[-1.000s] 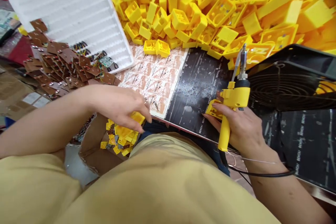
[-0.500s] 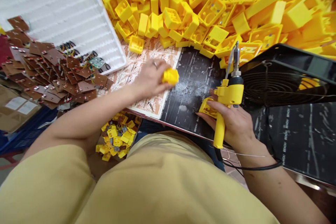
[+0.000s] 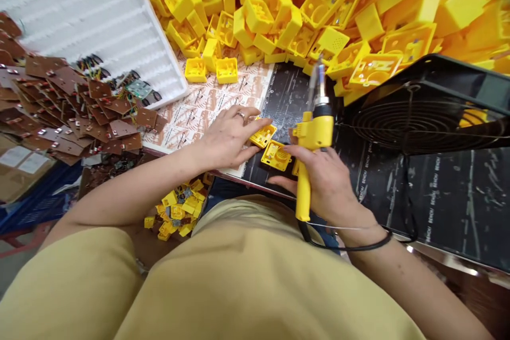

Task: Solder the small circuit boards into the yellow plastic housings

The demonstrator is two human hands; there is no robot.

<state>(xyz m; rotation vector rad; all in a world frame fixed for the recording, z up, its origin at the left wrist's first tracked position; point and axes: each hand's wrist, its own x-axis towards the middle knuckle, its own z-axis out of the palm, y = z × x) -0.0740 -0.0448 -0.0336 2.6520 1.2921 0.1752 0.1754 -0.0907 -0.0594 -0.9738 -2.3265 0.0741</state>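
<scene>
Two hands meet over small yellow casings at the left end of a black mat, one of them wrapped around a soldering gun.

A small yellow casing [image 3: 265, 135], its hollow side up, is at the left edge of the black mat [image 3: 374, 186]. The left hand [image 3: 229, 138] grips it, fingers over the far side and thumb at the near side; a ring shows on one finger. Just beside it, on the mat, lies a casing with a round grille [image 3: 277, 155] (also hollow side up), a right fingertip at its edge. The right hand [image 3: 326, 178] is closed around the handle of a yellow soldering gun [image 3: 319, 130], held above the mat with its metal tip pointing away from the person. More yellow plastic shows behind the handle, too hidden to identify. A black cable [image 3: 350, 248] curves from the gun past the mat's near edge.

On the right part of the mat stands a black fan [image 3: 410, 122]. A large heap of yellow housings [image 3: 274, 16] lies along the mat's far side. Left of the mat is a brown-printed sheet [image 3: 187, 122]; near its far end sit two small open casings [image 3: 227, 70]. Farther left of the mat are a ridged white foam tray [image 3: 91, 10] and piled brown circuit boards [image 3: 71, 106]. Below the mat's near left corner, small yellow parts [image 3: 179, 210] lie jumbled together.
</scene>
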